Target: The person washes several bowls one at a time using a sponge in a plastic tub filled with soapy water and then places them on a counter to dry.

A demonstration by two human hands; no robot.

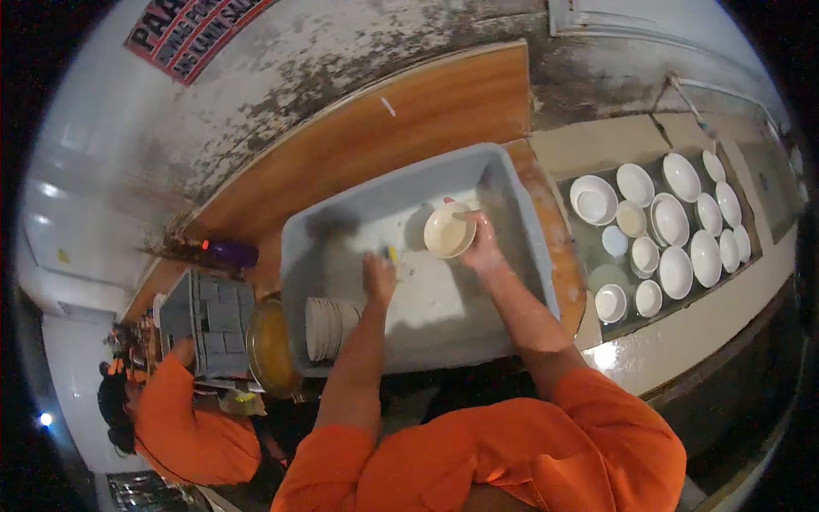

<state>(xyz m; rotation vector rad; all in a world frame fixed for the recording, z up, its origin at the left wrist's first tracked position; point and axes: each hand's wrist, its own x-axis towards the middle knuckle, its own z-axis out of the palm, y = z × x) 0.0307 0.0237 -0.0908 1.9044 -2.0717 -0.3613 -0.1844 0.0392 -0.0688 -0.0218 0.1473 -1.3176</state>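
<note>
A cream bowl (446,234) is in my right hand (478,242), held by its rim with its inside showing, over the large grey plastic tub (409,176). My left hand (380,275) is inside the tub, left of the bowl, at a small yellow and dark scrubbing pad (391,255); blur hides how the fingers lie on it. Shallow cloudy water covers the floor of the tub. Left of my left forearm, a stack of pale bowls (327,328) lies on its side in the tub's near left corner.
Many white bowls (668,221) stand in a water-filled basin on the right. Left of the tub are a round yellowish basin (272,345), a grey crate (224,320) and a purple bottle (233,254). A person in orange (192,429) works at the left. A wooden board (448,96) backs the tub.
</note>
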